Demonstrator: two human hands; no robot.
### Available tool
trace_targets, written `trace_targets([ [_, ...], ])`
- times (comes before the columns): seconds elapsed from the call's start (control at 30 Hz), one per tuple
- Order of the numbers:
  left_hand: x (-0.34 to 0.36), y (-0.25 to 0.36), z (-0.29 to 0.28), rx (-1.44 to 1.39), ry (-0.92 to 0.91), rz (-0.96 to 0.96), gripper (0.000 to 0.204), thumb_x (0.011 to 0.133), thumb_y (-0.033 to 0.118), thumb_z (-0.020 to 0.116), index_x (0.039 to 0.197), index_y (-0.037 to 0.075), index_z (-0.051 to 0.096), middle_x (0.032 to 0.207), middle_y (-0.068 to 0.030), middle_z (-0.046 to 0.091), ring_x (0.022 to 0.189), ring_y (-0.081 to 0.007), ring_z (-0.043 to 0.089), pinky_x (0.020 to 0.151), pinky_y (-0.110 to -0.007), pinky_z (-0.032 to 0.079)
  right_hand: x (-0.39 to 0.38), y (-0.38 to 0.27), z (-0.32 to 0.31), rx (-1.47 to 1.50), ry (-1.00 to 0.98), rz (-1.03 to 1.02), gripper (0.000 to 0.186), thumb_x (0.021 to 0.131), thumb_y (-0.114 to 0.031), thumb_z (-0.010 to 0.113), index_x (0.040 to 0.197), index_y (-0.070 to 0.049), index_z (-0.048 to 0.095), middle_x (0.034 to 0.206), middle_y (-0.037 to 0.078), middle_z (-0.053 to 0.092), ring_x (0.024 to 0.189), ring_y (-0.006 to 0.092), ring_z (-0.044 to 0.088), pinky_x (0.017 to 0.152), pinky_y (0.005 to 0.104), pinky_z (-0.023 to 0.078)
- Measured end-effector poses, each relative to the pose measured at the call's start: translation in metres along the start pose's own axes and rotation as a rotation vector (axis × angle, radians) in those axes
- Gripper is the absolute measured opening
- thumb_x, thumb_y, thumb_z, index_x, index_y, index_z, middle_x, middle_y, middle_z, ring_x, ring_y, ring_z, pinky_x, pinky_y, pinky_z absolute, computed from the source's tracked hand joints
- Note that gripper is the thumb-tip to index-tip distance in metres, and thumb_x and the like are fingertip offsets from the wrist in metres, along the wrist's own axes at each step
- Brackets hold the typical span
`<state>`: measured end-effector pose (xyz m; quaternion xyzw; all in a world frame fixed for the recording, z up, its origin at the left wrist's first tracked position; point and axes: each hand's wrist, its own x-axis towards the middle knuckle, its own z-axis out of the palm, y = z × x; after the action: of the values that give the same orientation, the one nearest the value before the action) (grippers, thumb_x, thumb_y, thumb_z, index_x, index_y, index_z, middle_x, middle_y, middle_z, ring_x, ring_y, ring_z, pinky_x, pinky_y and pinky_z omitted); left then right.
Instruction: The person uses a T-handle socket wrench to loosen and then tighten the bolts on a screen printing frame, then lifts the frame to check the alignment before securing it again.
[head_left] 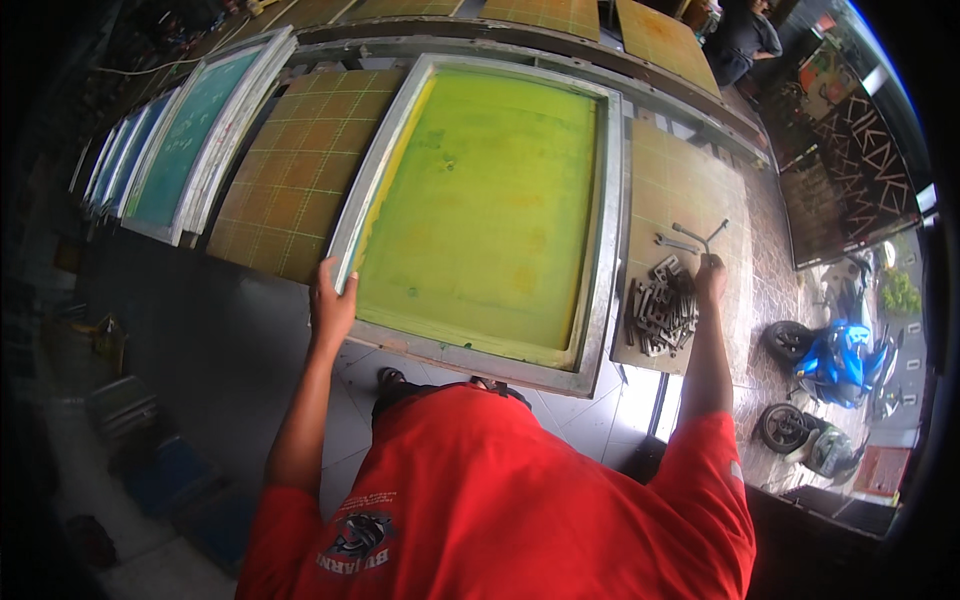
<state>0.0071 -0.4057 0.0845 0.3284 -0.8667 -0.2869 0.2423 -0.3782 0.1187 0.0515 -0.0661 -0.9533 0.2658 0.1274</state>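
Observation:
In front of me is a screen printing frame (480,356) with a pale metal rim and yellow-green mesh. My left hand (333,302) is closed round its lower left edge, the thumb lying on the near face. To the right, my right hand (711,279) grips one leg of a Y-shaped three-way socket wrench (708,240) above a board (668,170). Beside that hand, on the same board, are an open-end wrench (676,243) and a heap of metal clamps (660,312). My right fingertips are too small to make out clearly.
More framed screens (195,135) lean in a row at the left. A brown gridded board (300,170) lies between them and my frame. A metal rail (690,95) runs behind. Motorcycles (838,362) stand at the right; a person (745,45) is at the far right.

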Motion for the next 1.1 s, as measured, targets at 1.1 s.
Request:
trace_targets([
  [1.1,0.069,-0.209,-0.307,0.106,-0.02,-0.196,0.049,0.076,0.041,0.065,0.098,-0.002,0.057,0.085,-0.0188,0.065,0.081,-0.036,0.063,0.07,-0.04,0.049,-0.419,-0.323,0.021,0.682,-0.336,-0.153,0.067,0.079,0.001,0.059,0.136,0.003,0.024,0.12,0.014,0.044,0.106,0.0183,0.044,0.093,0.0297,0.033],
])
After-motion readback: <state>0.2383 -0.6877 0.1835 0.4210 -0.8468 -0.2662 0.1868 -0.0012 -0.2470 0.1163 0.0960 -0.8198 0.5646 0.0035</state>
